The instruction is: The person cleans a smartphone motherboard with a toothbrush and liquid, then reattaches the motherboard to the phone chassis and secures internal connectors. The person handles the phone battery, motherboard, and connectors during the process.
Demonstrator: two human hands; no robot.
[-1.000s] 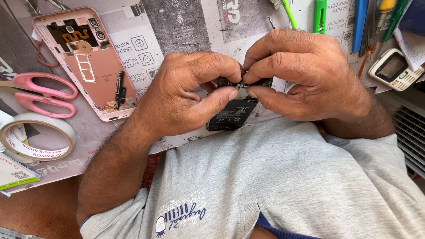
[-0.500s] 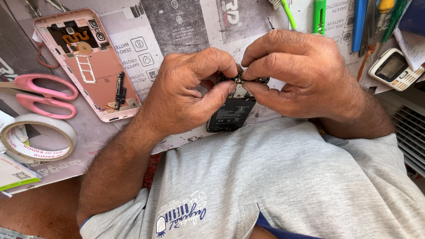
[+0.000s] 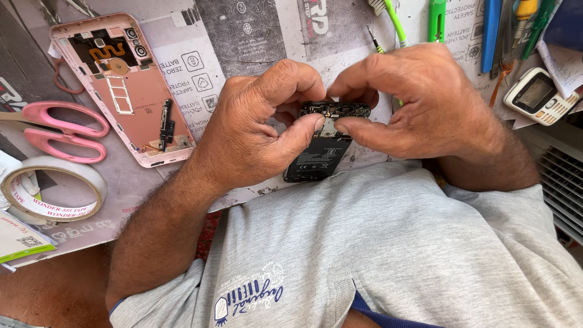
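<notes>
My left hand grips an opened black phone body from its left side, thumb pressed near the top of its battery. My right hand pinches the phone's upper end, thumb and forefinger on a small part at the circuit board. The phone hangs above the table's front edge, over my grey shirt. A pink phone back cover lies inside-up at the upper left, apart from both hands.
Pink scissors and a roll of white tape lie at the left. Green and blue tools lie along the back. A small white keypad phone sits at the right, beside a white grille.
Both hands have stayed on the phone. The thumbs have shifted slightly at its upper end, and more of the circuit board shows between the fingers now.
</notes>
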